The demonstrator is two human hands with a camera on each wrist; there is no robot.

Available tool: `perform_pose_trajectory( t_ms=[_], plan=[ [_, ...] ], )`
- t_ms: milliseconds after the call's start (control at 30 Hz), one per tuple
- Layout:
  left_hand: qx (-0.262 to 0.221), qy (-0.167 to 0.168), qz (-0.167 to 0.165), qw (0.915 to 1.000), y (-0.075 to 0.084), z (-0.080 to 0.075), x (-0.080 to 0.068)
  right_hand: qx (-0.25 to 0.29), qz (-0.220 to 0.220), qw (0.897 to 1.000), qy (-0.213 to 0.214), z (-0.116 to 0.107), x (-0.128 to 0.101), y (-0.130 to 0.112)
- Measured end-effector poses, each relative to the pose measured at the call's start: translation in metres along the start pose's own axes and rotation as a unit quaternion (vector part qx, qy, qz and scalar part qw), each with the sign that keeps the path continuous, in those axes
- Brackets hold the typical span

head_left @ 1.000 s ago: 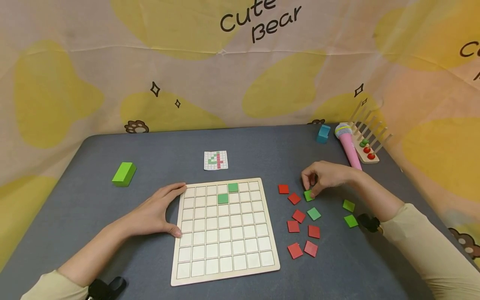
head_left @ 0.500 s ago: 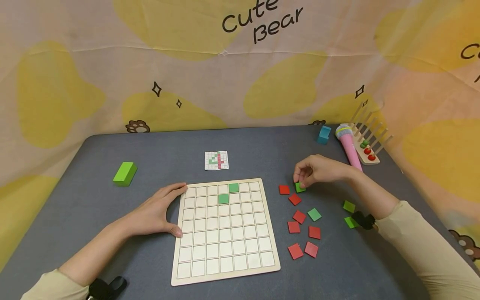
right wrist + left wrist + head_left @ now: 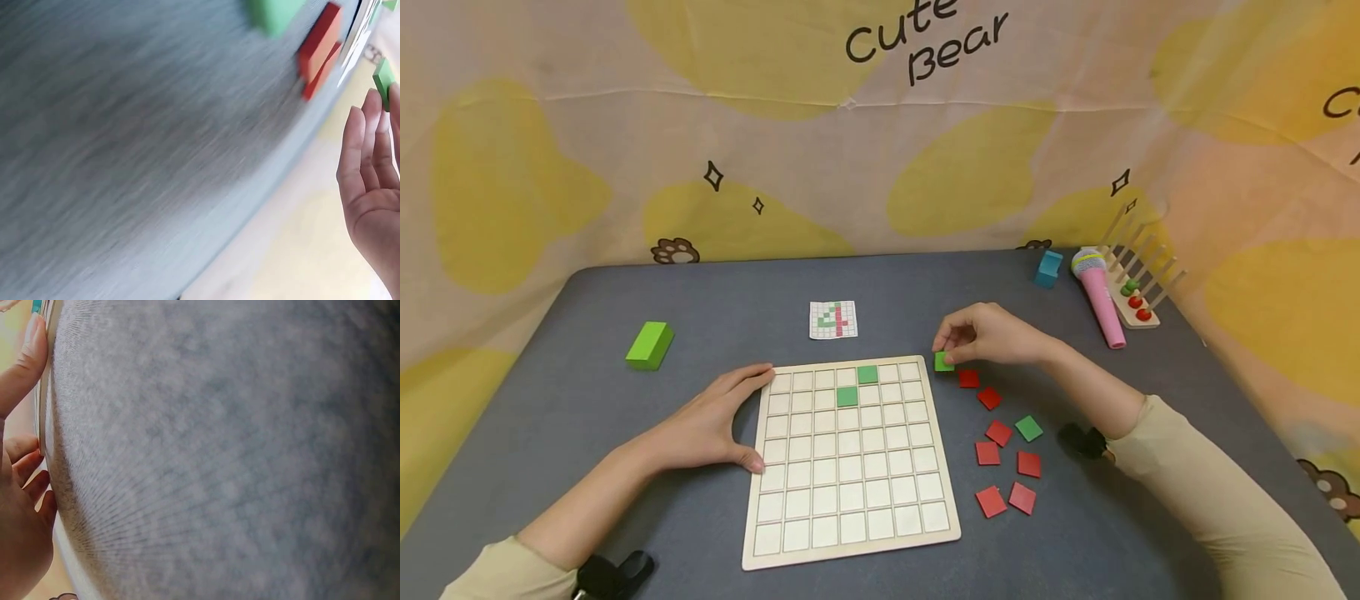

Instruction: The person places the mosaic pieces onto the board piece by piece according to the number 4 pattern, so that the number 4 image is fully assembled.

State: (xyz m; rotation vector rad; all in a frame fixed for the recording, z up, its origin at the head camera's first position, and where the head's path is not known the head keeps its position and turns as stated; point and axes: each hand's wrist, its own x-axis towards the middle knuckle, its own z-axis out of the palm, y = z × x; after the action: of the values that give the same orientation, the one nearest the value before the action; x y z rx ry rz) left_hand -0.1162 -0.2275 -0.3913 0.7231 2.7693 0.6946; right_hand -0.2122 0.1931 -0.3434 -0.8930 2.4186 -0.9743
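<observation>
My right hand [image 3: 988, 333] pinches a small green square tile [image 3: 944, 362] between thumb and fingertips, just off the far right corner of the white gridded board [image 3: 852, 496]. The same green tile [image 3: 382, 81] shows at the fingertips in the right wrist view. Two darker green tiles sit in cells in the board's upper rows. My left hand [image 3: 703, 429] lies at the board's left edge, thumb and fingers spread along it and touching it. In the left wrist view, the left hand [image 3: 25, 506] shows along the board's side.
Several red tiles [image 3: 988, 454] and a green tile [image 3: 1028, 428] lie right of the board. A pattern card [image 3: 832, 320] lies behind it. A green block [image 3: 650, 347] is at left; a blue block [image 3: 1048, 269], pink microphone [image 3: 1100, 300] and peg stand [image 3: 1138, 312] are at back right.
My right hand has carried the green tile leftward, past the red tiles to beside the board's far right corner. The left hand stays at the board's edge.
</observation>
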Motion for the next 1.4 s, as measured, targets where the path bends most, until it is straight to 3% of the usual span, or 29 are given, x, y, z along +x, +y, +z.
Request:
perform_pose_trajectory(
  t_ms=[467, 1033, 1400],
  plan=[
    [0.000, 0.001, 0.003, 1.0000, 0.000, -0.001, 0.001, 0.045, -0.020, 0.999, -0.009, 0.022, 0.037, -0.040],
    [-0.004, 0.001, 0.003, 1.0000, 0.000, -0.001, 0.001, 0.065, -0.069, 0.993, -0.068, 0.056, 0.082, -0.079],
    [-0.007, -0.002, 0.001, 1.0000, 0.001, 0.000, 0.000, 0.056, -0.074, 0.989, -0.114, 0.073, 0.099, -0.100]
  ],
)
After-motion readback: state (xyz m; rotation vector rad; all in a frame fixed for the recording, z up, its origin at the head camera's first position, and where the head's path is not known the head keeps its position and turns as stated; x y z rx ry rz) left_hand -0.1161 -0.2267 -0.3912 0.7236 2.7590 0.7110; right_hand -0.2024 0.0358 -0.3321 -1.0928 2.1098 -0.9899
